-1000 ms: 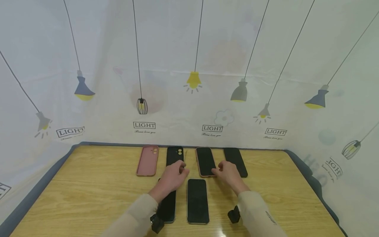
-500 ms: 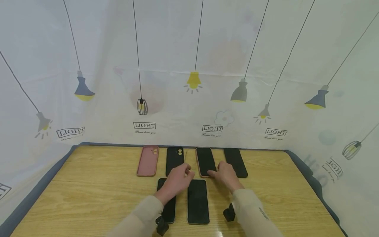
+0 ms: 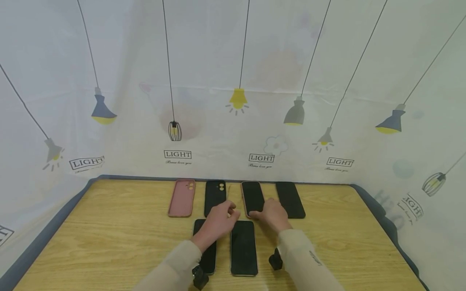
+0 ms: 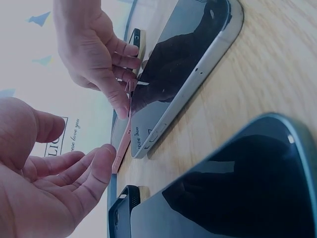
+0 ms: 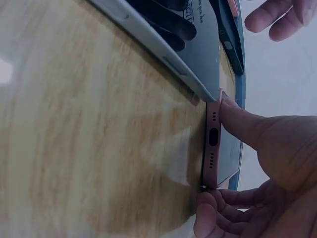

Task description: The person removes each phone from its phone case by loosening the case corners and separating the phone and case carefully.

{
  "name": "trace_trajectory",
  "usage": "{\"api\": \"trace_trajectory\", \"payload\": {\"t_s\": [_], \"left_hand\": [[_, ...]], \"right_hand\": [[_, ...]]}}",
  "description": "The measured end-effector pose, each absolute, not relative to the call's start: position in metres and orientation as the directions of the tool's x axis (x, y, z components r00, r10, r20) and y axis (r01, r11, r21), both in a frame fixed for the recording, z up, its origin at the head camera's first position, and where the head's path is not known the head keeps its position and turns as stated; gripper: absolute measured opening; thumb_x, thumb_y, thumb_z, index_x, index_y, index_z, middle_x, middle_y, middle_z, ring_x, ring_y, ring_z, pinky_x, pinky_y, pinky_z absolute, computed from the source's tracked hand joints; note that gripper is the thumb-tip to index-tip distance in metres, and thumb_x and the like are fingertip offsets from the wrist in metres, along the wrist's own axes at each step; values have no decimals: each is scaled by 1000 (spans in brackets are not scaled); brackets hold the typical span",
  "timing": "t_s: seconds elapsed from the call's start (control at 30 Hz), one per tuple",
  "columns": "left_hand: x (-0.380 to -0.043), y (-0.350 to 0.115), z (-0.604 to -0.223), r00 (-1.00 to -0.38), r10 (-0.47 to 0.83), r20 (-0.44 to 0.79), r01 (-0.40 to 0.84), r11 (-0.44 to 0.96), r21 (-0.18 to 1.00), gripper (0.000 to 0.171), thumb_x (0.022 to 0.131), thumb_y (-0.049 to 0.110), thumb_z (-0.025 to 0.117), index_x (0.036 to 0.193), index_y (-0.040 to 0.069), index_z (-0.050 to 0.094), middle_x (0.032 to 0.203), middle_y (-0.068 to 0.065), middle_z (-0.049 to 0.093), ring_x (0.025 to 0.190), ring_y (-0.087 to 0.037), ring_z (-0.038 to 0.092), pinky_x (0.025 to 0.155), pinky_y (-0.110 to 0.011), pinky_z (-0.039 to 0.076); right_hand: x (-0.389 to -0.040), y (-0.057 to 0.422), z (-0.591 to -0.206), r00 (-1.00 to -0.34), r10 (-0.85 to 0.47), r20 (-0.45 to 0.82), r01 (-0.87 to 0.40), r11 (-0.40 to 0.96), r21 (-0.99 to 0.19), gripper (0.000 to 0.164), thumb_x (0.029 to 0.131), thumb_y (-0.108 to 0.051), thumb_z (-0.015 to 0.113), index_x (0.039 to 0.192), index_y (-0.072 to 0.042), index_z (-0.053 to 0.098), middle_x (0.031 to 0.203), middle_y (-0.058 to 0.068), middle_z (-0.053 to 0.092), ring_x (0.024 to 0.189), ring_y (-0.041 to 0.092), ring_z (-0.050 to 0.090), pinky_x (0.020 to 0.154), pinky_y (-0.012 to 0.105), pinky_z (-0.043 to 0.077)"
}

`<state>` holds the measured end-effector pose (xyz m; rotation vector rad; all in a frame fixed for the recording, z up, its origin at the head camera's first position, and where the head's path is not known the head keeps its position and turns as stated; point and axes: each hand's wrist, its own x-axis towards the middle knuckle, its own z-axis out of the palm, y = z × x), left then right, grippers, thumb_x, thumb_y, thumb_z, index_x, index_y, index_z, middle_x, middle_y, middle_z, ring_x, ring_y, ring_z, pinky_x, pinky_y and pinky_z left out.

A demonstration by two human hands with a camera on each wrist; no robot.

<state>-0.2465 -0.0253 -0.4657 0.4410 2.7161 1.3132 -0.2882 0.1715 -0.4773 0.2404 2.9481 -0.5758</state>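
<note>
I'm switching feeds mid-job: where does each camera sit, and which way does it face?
Head: worn on the head, facing forward and down at the table; left hand, right hand and both sleeves show.
Left wrist: on that wrist, facing past the silver-edged phone toward the right hand; both hands show.
Right wrist: on that wrist, facing the ported end of the pink-cased phone; the right hand and part of the left show.
Shared: both phones appear in both wrist views.

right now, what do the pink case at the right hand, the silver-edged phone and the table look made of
Pink case: probably silicone or soft plastic, matte; its cutout edge shows little shine.
Silver-edged phone: glossy, glass-like front with clear reflections; the satin edge could be metal.
Table: wood or wood-look laminate, given the grain; a bright glare spot suggests a smooth coating.
</note>
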Motion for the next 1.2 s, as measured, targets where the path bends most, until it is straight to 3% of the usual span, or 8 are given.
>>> {"api": "trace_trajectory", "payload": {"t_s": [0.27,0.57,0.67,0.73,0.83,0.9,1.1,1.2], "left_hand": [[-248,-29,-466,-958,283,50,216,594,775,34,106,22,58,130,-1,63,117,-16,70,102,-30,67,83,-49,56],[-249,-34,-463,-965,261,33,188,599,779,35,105,24,58,131,-1,62,119,-15,69,101,-28,67,82,-47,56],[-251,-37,-461,-970,240,29,173,603,779,35,105,24,59,130,-1,62,117,-15,70,97,-25,66,79,-44,56],[-253,-39,-460,-974,225,26,160,605,780,35,105,23,59,131,0,62,117,-14,70,96,-24,66,78,-42,56],[-255,-42,-458,-977,210,30,153,603,783,34,105,23,59,130,0,63,117,-14,70,96,-24,66,79,-43,57],[-256,-44,-457,-979,199,32,148,602,785,33,105,23,60,130,0,63,116,-13,70,96,-24,66,80,-43,57],[-257,-49,-453,-985,172,6,111,602,791,30,105,24,61,125,3,65,110,-9,70,87,-19,65,75,-40,57],[-258,-52,-452,-986,168,-6,97,598,796,30,106,24,60,127,3,64,111,-9,70,88,-19,66,75,-40,57]], "right_hand": [[-291,169,-468,-959,139,-247,227,900,-373,58,84,-46,85,103,7,70,94,13,68,76,23,57,68,37,52],[-293,171,-468,-946,142,-290,262,863,-431,78,84,-43,85,131,13,59,128,28,65,110,37,65,97,49,54],[-292,172,-465,-955,132,-265,244,857,-453,63,87,-40,81,119,12,65,115,25,69,101,34,66,90,46,56],[-292,173,-464,-960,137,-246,244,840,-484,44,90,-36,77,96,7,68,93,16,69,83,27,64,75,40,54],[-292,173,-462,-963,149,-223,252,789,-560,37,94,-28,71,66,-8,55,64,2,51,61,18,47,58,31,41],[-291,174,-460,-961,153,-232,268,724,-636,39,96,-22,68,64,-11,50,60,-1,46,57,15,44,55,28,36],[-286,174,-455,-955,119,-272,292,537,-792,18,101,-12,64,89,2,64,72,7,62,61,16,61,61,30,54],[-283,174,-455,-962,108,-252,271,514,-814,20,101,-11,64,89,5,64,68,8,63,57,15,61,63,32,56]]}}
